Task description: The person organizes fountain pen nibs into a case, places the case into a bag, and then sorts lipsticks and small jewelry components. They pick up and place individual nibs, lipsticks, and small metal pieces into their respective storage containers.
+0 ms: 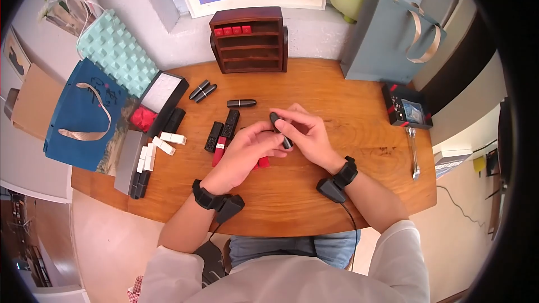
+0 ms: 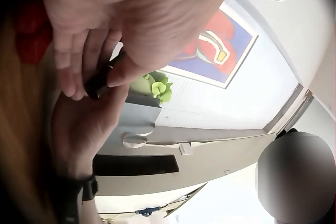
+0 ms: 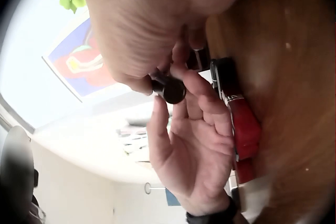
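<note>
Over the middle of the table, both hands hold one black lipstick tube (image 1: 273,117). My left hand (image 1: 244,151) grips its lower end between thumb and fingers. The upper part is pinched by the thumb and fingers of my right hand (image 1: 309,134). In the right wrist view, the round dark end of the tube (image 3: 174,92) shows between the two hands. Black textured boxes (image 1: 229,124) and a red lipstick case (image 1: 219,148) lie just left of the left hand, partly hidden by it. Behind the hands, another black lipstick (image 1: 241,103) lies on its side.
A dark wooden shelf (image 1: 250,55) with small red boxes stands at the back. Two black lipsticks (image 1: 202,91) lie nearby. White tubes (image 1: 164,145), a blue bag (image 1: 84,118) and a teal bag (image 1: 118,50) crowd the left. A grey bag (image 1: 382,39), black box (image 1: 407,105) and spoon (image 1: 415,154) are right.
</note>
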The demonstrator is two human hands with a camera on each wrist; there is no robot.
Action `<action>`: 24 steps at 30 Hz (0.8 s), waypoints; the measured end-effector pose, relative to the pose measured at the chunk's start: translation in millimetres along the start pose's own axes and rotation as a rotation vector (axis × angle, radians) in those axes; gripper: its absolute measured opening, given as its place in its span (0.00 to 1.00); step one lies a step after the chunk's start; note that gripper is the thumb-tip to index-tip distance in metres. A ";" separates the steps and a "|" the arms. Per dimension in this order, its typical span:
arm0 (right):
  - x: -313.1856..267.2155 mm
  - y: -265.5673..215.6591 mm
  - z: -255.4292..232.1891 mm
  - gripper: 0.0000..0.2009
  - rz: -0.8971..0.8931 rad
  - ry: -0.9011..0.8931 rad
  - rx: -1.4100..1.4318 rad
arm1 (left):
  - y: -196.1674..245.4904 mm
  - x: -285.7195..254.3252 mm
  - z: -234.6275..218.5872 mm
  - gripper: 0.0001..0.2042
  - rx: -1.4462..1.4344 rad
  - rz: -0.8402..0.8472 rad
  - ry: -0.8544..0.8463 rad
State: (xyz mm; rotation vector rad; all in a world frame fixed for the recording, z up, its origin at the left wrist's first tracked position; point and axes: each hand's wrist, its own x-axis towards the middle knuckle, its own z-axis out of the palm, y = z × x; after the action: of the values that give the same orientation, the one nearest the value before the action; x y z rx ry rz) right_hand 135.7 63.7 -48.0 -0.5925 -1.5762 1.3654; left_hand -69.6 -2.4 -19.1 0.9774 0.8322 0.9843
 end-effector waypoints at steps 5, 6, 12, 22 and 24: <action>0.4 -3.0 -0.8 0.17 -0.268 -0.057 -0.361 | -3.4 2.4 -1.3 0.14 -0.195 0.102 0.089; -1.0 -6.8 -0.7 0.18 -0.281 -0.043 -0.362 | -1.5 3.0 -3.6 0.14 -0.195 0.102 0.088; -3.2 -5.1 -6.2 0.18 -0.254 -0.005 -0.361 | 12.1 -0.9 -7.2 0.12 -0.167 0.106 0.101; -4.1 -8.3 -5.6 0.13 -0.207 -0.007 -0.285 | 12.6 0.1 -13.3 0.15 -0.223 0.102 0.166; -4.2 -7.4 -5.1 0.13 -0.209 -0.008 -0.277 | 10.9 1.2 -15.1 0.15 -0.262 0.101 0.174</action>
State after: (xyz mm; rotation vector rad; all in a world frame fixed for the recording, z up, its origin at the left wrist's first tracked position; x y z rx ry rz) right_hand 143.5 60.8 -42.8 -0.5686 -1.7948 1.0037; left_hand -85.8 5.4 -14.2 0.7212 0.7787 1.2444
